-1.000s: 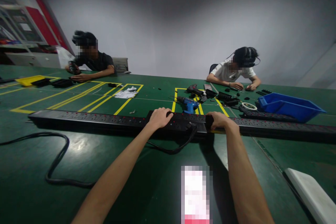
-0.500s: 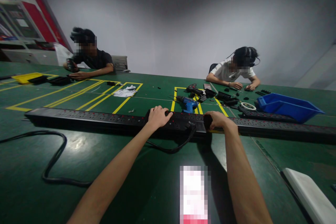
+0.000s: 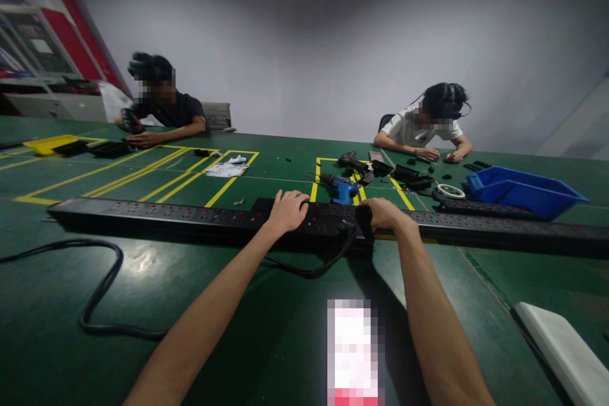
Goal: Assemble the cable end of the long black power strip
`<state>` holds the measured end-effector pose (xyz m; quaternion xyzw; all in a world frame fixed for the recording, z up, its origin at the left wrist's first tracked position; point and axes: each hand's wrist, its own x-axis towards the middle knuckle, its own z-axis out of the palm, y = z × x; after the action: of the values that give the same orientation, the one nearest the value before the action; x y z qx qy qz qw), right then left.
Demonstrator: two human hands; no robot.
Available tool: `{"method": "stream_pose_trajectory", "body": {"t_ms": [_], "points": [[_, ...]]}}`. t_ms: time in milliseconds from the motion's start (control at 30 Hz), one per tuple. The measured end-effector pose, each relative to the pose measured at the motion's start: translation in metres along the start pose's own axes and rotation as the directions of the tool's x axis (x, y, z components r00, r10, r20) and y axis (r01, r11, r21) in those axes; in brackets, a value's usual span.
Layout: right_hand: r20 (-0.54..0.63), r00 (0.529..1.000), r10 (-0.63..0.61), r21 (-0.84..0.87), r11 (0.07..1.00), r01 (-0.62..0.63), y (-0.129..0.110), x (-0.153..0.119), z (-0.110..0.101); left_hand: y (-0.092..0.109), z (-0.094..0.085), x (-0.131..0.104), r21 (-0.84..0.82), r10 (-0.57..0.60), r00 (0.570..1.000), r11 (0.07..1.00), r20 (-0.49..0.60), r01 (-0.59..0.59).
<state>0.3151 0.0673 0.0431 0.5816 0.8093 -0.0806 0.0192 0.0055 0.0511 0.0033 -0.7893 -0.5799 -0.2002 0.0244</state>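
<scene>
A long black power strip (image 3: 190,221) with rows of sockets and small red marks lies across the green table in front of me. My left hand (image 3: 288,210) rests over its top, fingers bent toward the far edge, gripping it. At the strip's right end my right hand (image 3: 386,214) is closed on a small black end cap (image 3: 364,218), which now sits against that end; the fingers partly hide it. A black plug (image 3: 346,227) lies on the strip just left of my right hand, its cable (image 3: 314,275) looping down onto the table.
Beyond the strip lie a blue cordless drill (image 3: 341,186), black parts, a tape roll (image 3: 451,191) and a blue bin (image 3: 526,190). Another strip (image 3: 504,235) extends rightward. A lit, blurred-out screen (image 3: 353,349) and a white slab (image 3: 556,336) are nearer. Two people sit opposite.
My right hand has moved left with the end cap, from just beside the power strip's right end to against it. My left hand stays on the strip.
</scene>
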Motion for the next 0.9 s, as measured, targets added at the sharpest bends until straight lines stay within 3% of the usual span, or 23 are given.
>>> {"method": "stream_pose_trajectory", "body": {"t_ms": [133, 500, 900], "points": [[-0.009, 1.000, -0.005, 0.010, 1.000, 0.005, -0.001, 0.002, 0.002, 0.001, -0.004, 0.001, -0.015, 0.023, 0.997, 1.000, 0.072, -0.022], [0.028, 1.000, 0.012, 0.161, 0.987, -0.017, 0.006, 0.002, 0.006, 0.001, -0.003, 0.001, 0.002, -0.005, 0.999, 1.000, 0.054, 0.005], [-0.027, 0.998, 0.052, 0.227, 0.973, -0.045, 0.012, -0.023, -0.008, 0.000, -0.005, 0.001, -0.014, -0.001, 0.999, 1.000, 0.045, 0.001]]}}
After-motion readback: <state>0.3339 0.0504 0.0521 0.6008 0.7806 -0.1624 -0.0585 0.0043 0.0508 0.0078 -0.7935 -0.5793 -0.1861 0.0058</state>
